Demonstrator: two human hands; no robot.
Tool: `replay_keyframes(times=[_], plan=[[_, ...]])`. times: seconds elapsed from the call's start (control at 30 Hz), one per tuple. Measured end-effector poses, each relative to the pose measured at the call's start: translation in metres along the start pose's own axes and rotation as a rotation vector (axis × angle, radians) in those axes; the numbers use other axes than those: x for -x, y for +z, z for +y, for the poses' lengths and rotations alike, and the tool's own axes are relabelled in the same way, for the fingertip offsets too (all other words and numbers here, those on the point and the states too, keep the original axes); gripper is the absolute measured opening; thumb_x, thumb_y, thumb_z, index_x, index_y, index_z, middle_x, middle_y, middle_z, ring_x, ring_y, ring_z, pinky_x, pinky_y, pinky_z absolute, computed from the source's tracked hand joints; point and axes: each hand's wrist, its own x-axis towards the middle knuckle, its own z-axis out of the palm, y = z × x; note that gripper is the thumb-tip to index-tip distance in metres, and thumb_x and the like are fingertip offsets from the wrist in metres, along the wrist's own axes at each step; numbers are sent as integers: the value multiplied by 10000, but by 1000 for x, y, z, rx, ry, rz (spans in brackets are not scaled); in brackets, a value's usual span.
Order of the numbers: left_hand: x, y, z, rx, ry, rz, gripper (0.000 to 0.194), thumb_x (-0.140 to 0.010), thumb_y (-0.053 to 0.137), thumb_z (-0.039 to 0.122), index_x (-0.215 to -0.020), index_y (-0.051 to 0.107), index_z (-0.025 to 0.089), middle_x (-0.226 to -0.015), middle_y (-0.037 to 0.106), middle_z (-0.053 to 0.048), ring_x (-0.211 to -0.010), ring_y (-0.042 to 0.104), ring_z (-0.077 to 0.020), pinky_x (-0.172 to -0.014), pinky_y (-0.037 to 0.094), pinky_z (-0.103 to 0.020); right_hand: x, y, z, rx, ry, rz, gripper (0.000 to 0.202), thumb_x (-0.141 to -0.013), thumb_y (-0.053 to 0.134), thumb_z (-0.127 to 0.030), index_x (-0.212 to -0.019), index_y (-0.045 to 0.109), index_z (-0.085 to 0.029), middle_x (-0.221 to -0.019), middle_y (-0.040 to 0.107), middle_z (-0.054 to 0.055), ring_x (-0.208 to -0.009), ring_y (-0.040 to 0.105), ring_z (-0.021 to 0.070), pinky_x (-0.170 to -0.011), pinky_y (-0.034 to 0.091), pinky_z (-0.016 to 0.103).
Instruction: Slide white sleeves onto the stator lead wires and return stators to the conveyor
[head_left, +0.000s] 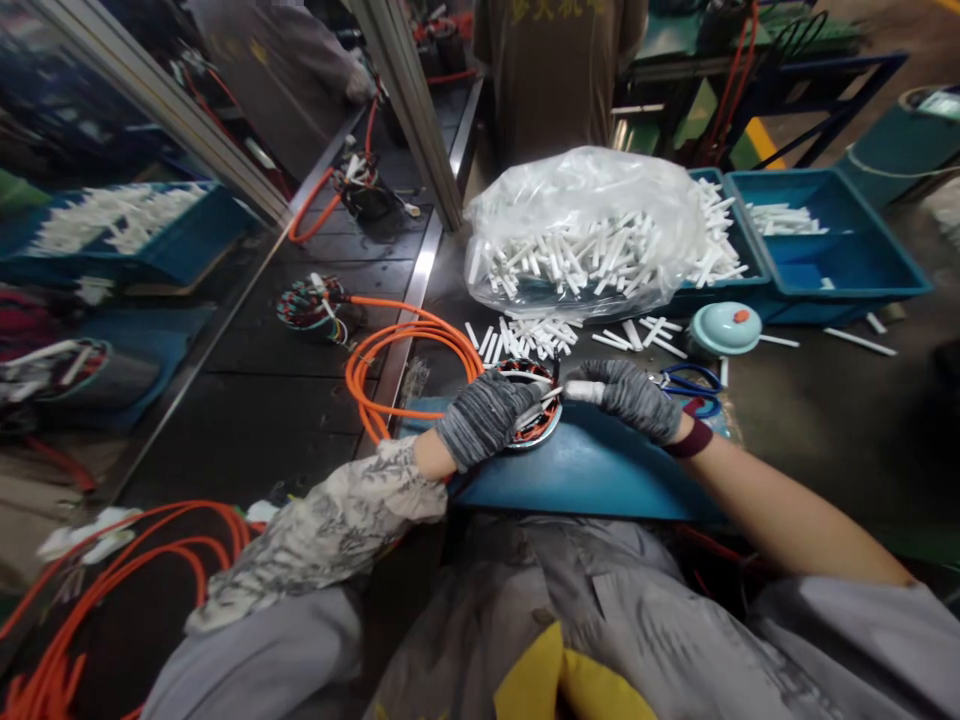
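The round wired part (536, 436) sits at the near edge of the tabletop (795, 430), over a blue mat (600, 470), directly before the seated person. The left hand (484, 415), in a grey knit glove, lies over its left side, fingers closed on a slim white piece (552, 394) above the rim. The right hand (637, 398), likewise gloved, is raised at the opposite side, fingers bent toward that piece. A white block shows at its fingertips; whether this is a held item or a finger covering cannot be told, nor can its grip.

Condition: white pieces are present among the orange and dark wires of the part. Work on it is judged partly complete, both hands being engaged there; the number fitted or outstanding cannot be established.

Loose white tubes (536, 335) lie just beyond the part, with more in a clear plastic bag (585, 180) and a blue bin (847, 260). Blue-handled scissors (694, 375) lie beside the right hand, unheld. Orange cable (360, 380) is coiled at the left.
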Motion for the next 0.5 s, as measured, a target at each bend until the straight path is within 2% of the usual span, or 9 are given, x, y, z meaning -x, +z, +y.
replay_keyframes(times=[0.1,0.2,0.27,0.33,0.4,0.43,0.5], plan=[[3,2,2,-21,-11,14,314,-1022,542,248,-1274,712,170,-1143,779,-105,-1059,746,-232,-1026,588,-398,14,4,4,251,-126,168,487,-917,627,-661,-1122,767,-241,-1057,775,77,-972,698,271,-900,542,418],[6,4,1,-24,-10,25,322,-1029,527,255,-1285,702,168,-1149,777,-103,-1061,741,-225,-1026,583,-386,20,5,2,521,-206,248,510,-947,561,-676,-1067,786,-235,-992,762,116,-974,679,294,-916,512,436],[6,4,0,-29,2,37,322,-1032,521,257,-1286,696,166,-1181,768,-102,-1097,729,-218,-1042,570,-373,16,5,-2,488,-129,178,536,-966,515,-688,-954,782,-223,-842,738,95,-827,673,248,-817,520,383],[6,6,-2,-39,37,50,314,-1027,529,247,-1279,696,160,-1190,764,-107,-1109,724,-214,-1040,570,-364,10,5,-7,324,12,7,609,-1003,414,-696,-872,746,-203,-660,662,46,-609,607,178,-647,503,314],[4,8,-4,-56,84,71,301,-1012,548,213,-1263,700,148,-1174,767,-116,-1093,729,-214,-1030,576,-367,3,7,-10,189,124,-147,684,-1039,288,-681,-839,710,-182,-528,557,0,-444,495,136,-490,435,270],[2,10,-5,-67,103,78,297,-1005,551,194,-1257,702,144,-1163,770,-116,-1080,733,-212,-1026,579,-368,0,9,-11,183,132,-188,713,-1053,230,-661,-836,701,-172,-493,520,-12,-400,457,127,-441,404,259],[0,11,-4,-99,115,60,297,-1004,540,170,-1250,705,145,-1140,778,-106,-1048,741,-203,-1020,581,-364,-2,12,-8,271,57,-166,730,-1076,170,-594,-816,698,-161,-465,497,-12,-376,445,120,-420,412,245]])
